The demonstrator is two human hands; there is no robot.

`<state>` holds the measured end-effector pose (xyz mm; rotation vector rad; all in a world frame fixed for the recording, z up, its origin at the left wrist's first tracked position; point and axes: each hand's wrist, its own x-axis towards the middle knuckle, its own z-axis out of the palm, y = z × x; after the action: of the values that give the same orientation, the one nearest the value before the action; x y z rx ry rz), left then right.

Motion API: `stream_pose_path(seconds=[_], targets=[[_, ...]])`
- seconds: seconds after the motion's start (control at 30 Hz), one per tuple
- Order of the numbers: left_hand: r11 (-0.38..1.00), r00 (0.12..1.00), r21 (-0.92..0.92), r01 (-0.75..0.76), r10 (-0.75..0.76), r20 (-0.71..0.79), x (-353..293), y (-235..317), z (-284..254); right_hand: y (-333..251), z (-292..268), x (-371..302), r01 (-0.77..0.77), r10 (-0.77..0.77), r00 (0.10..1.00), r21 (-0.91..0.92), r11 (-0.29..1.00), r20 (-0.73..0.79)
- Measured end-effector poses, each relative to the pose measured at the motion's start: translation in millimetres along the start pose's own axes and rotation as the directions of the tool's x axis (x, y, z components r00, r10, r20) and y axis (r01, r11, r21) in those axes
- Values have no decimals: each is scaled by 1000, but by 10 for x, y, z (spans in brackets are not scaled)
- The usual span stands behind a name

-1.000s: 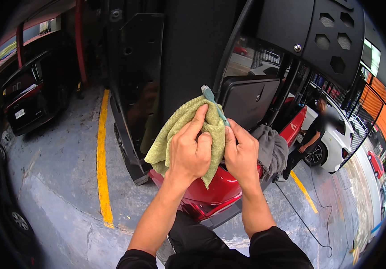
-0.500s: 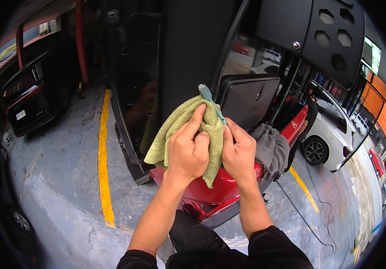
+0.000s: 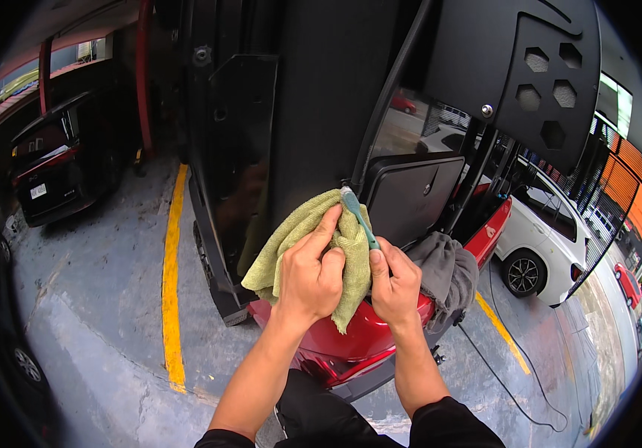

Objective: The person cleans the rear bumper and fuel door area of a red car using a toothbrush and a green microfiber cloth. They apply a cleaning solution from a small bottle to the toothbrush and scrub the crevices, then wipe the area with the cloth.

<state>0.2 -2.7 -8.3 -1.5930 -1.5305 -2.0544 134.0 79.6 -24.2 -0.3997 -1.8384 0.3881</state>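
My left hand is closed on a yellow-green cloth, which drapes over its fingers and hangs down in folds. My right hand pinches the handle of a teal toothbrush. The brush slants up to the left, its head resting by the cloth's upper edge in front of the dark vehicle's black trim. Bristle contact with the trim cannot be made out. A glossy black panel stands to the left of the hands, and a red painted body part lies below them.
A grey cloth lies over the red bodywork beside my right hand. A black panel with hexagonal holes juts out at upper right. A cable trails across the floor. A white car and a black car stand on either side.
The view has tilted up slightly, so the vehicle sits lower in it. The toothbrush head has come down a little against the black trim. Both hands keep their holds.
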Motion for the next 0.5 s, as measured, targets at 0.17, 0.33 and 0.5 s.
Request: stream_pose_path(seconds=[0.17, 0.33, 0.5], targets=[[1000, 999, -2, -28, 28, -15, 7, -4, 26, -75, 117, 69, -69, 70, 997, 20, 997, -31], [1000, 1000, -28, -6, 6, 2, 32, 14, 2, -145, 178, 46, -123, 125, 992, 53, 991, -30], [999, 999, 21, -41, 42, -10, 30, 22, 4, -176, 162, 53, -155, 156, 988, 65, 986, -12]])
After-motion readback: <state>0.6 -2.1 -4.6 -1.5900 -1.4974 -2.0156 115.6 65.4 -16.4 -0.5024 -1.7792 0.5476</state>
